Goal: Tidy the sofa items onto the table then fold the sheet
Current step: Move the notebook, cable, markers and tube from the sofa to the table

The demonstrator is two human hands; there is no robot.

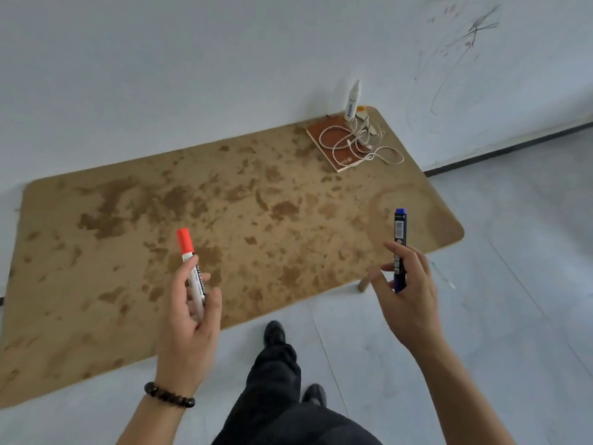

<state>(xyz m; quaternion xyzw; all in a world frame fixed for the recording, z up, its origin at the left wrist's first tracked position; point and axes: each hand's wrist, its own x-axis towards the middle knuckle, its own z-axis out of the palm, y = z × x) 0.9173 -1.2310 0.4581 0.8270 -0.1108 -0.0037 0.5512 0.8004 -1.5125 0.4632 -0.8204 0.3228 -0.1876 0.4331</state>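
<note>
We stand at the near edge of a low wooden table (224,194), looking down on it. Our left hand (189,313) hovers over the table's near side, fingers and thumb curled round a red-capped marker (197,282) held cap up. Our right hand (409,293), by the table's near right corner, pinches a blue marker (400,232) upright, its other fingers spread loose. At the table's far right corner lie a brown notebook (324,136) with a white cable (362,146) coiled on it and a white bottle (352,99) standing behind. Neither sofa nor sheet is in view. The risk we see is that both markers are round: let go above the table, or laid close to its near edge, they would likely roll off onto the floor.
</note>
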